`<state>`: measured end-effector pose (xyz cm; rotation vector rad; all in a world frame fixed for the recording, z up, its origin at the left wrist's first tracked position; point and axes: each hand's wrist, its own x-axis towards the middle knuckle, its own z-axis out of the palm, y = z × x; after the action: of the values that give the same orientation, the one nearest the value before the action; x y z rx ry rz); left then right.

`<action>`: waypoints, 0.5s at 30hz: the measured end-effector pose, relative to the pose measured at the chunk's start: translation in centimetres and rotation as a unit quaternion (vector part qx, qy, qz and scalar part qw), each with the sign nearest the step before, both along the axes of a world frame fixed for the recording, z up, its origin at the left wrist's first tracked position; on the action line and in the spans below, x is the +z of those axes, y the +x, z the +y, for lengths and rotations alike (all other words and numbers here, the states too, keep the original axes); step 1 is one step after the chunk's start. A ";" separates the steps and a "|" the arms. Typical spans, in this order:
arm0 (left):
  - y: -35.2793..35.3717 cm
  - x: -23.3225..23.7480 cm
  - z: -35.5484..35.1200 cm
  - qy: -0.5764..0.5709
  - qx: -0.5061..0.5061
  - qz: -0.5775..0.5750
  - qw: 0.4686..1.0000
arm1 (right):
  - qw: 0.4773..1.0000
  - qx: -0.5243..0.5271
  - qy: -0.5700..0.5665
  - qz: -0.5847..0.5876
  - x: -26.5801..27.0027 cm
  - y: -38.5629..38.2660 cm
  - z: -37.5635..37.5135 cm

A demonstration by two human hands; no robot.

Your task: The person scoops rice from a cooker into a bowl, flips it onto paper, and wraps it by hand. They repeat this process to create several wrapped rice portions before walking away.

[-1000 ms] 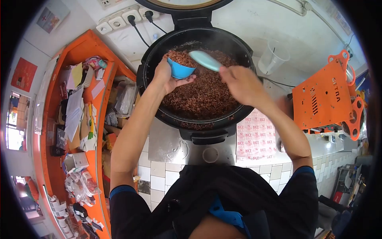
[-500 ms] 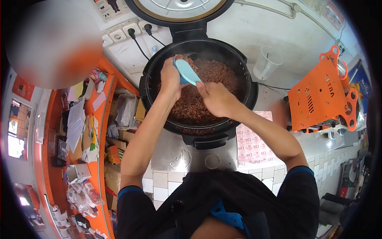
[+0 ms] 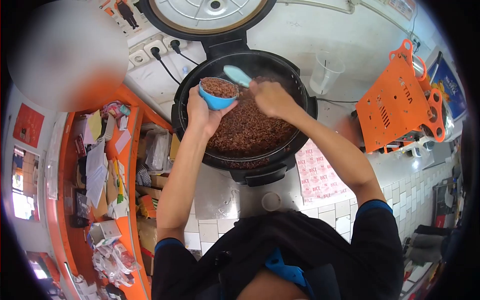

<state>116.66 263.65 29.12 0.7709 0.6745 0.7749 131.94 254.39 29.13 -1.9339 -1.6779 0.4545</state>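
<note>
Cupping heaped blue bowl (image 3: 216, 102) in left hand (image 3: 200, 114) above rice cooker (image 3: 265, 174), gripping rice paddle (image 3: 236, 75) in right hand (image 3: 270, 98); liable to spill if tilted or knocked.

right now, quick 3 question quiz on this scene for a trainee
1. True or false: the rice cooker has its lid open.
2. The left hand holds: A a clear cup, B a filled blue bowl, C a plug.
3. Fill in: the right hand holds a pale blue ____ over the rice.
Key: 1 true; 2 B; 3 paddle.
</note>
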 end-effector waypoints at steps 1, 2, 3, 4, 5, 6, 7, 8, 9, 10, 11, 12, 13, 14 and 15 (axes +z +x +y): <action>0.1 -0.1 0.3 0.013 0.038 0.012 0.999 | 0.997 0.020 0.056 -0.049 -0.2 0.2 0.1; 0.4 -0.1 0.4 0.022 0.078 0.019 0.997 | 0.988 0.042 0.108 -0.103 -0.1 0.5 0.2; 0.8 1.0 -0.6 0.050 0.075 0.041 0.995 | 0.996 0.021 0.074 -0.054 -0.2 -0.9 -0.2; 0.7 0.4 -0.1 0.049 0.073 0.056 0.995 | 0.999 -0.004 0.037 -0.001 -0.5 -2.5 -0.8; 0.4 0.6 -0.2 0.036 0.063 0.033 0.997 | 0.995 0.002 0.095 -0.041 -1.3 -1.1 -0.1; 0.1 0.8 -0.2 0.022 0.053 0.011 0.998 | 0.999 -0.032 -0.002 0.001 0.9 0.3 -0.4; -0.4 0.9 -0.2 0.013 0.020 -0.026 0.999 | 0.997 -0.080 -0.007 0.002 0.5 1.7 0.3; -0.5 1.0 -0.8 0.012 0.010 -0.022 1.000 | 0.991 -0.130 -0.012 0.003 -0.7 2.5 0.6; -0.8 1.8 -2.0 0.009 0.018 -0.038 0.999 | 0.975 -0.150 0.139 -0.082 -2.9 2.6 0.1; -0.9 2.5 -3.4 0.003 0.025 -0.055 0.998 | 0.975 -0.160 0.131 -0.085 -2.0 2.1 -1.5; -0.5 2.9 -5.1 0.028 0.036 -0.054 0.997 | 0.982 -0.085 0.150 0.076 -0.2 1.0 -4.0; 0.0 2.9 -7.4 0.050 0.045 -0.052 0.996 | 0.958 -0.013 0.164 0.237 0.8 0.0 -6.4; 0.6 2.7 -9.7 0.071 0.035 -0.114 0.990 | 0.920 -0.010 0.126 0.370 0.5 -0.7 -8.5; 1.9 2.1 -12.2 0.071 0.082 -0.144 0.984 | 0.862 -0.009 0.091 0.498 0.2 -1.4 -10.7; 2.5 0.8 -15.0 0.143 0.113 -0.062 0.981 | 0.770 -0.005 0.121 0.627 0.6 -2.3 -13.0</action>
<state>119.14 248.63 29.92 0.9068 0.5499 1.1355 129.62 241.36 29.70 -0.9350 -0.7358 1.1261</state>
